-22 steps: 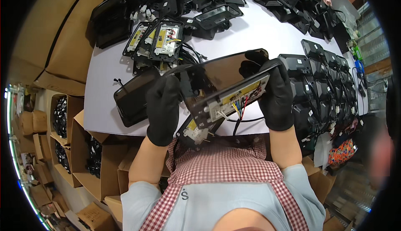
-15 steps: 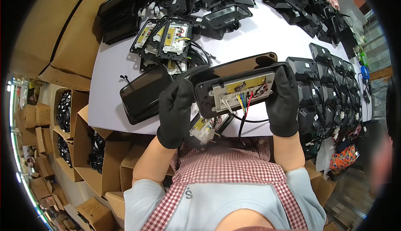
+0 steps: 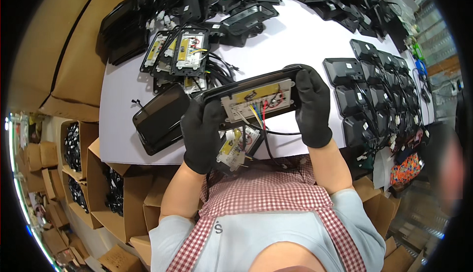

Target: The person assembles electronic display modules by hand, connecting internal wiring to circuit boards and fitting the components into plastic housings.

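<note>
Between my two black-gloved hands is a black rectangular housing with a dark glossy cover along its far side. Its near face shows a white plastic insert with a yellow strip and coloured wires; a black cable hangs below. My left hand grips the left end, and my right hand grips the right end. The cover lies close against the housing; whether it is fully seated I cannot tell. Below, at the table's front edge, sits another wired unit. Left of my left hand lies a loose dark cover.
Opened wired units are piled at the back left beside stacked dark covers. Black housings crowd the far side. Rows of black units with cables stand at the right. Cardboard boxes with black parts stand at the left.
The cover and housing, held apart at an angle before, are now close together. Both hands with them have shifted left in view, and the whole view has moved slightly.
</note>
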Available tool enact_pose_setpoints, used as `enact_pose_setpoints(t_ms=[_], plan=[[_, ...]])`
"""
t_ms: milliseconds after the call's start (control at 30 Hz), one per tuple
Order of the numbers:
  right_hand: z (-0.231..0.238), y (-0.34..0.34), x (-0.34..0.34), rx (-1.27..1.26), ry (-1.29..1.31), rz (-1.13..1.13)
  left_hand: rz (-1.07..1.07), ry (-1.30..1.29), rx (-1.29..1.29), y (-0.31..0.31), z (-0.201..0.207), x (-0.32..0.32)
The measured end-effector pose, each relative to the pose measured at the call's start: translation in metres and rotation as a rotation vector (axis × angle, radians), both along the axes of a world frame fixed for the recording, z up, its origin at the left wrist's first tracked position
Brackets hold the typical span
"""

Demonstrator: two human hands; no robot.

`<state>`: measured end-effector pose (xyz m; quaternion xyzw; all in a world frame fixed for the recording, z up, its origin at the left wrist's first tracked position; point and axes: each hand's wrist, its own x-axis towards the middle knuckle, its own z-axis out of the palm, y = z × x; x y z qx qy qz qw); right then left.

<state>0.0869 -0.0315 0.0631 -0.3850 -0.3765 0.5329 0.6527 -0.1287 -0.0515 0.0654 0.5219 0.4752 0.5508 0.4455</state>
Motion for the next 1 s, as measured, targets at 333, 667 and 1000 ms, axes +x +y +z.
enact_pose_setpoints(t_ms=[333, 667, 1000], plan=[[0.031, 0.010, 0.005, 0.464, -0.826, -0.132, -0.028, 0.322, 0.267, 0.010, 0.007, 0.005], [0.037, 0.018, -0.015, 0.910, -1.319, 0.002, -0.238, 0.397, 0.381, 0.006, -0.004, 0.019], [0.020, 0.018, -0.002, 0.868, -1.308, 0.001, -0.312, 0.615, 0.335, 0.009, 0.008, 0.028]])
